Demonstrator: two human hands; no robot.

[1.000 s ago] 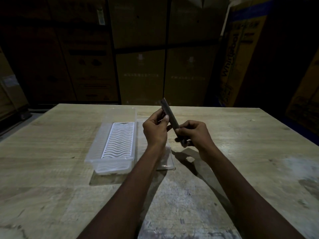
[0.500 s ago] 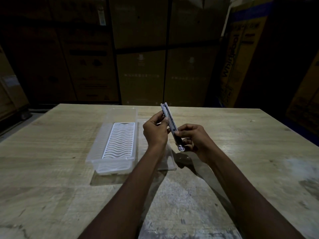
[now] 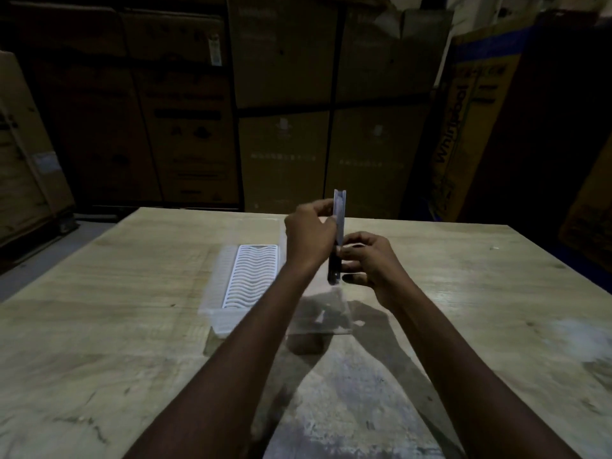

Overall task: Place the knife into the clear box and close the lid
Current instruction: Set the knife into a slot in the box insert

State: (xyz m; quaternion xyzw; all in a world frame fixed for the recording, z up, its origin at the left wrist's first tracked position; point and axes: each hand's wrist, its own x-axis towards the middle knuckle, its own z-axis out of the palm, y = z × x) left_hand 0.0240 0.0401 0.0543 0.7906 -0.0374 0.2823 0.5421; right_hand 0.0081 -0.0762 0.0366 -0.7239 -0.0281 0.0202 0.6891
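Both hands hold the knife (image 3: 339, 213) upright above the table, its grey sheathed blade pointing up and its dark handle pointing down. My left hand (image 3: 309, 238) pinches the blade part from the left. My right hand (image 3: 367, 265) grips the dark handle from the right. The clear box (image 3: 217, 293) stands open on the table just left of my hands, with a white wavy grid insert (image 3: 253, 276) inside. Its clear lid (image 3: 326, 316) lies flat on the table under my hands, to the right of the box.
The wooden table (image 3: 463, 309) stretches wide to both sides and toward me, with pale worn patches on the right. Tall cardboard boxes (image 3: 284, 127) stand stacked behind the far edge. The room is dim.
The knife has swung from a leftward tilt to nearly upright. Both hands have shifted slightly to the right and kept their hold.
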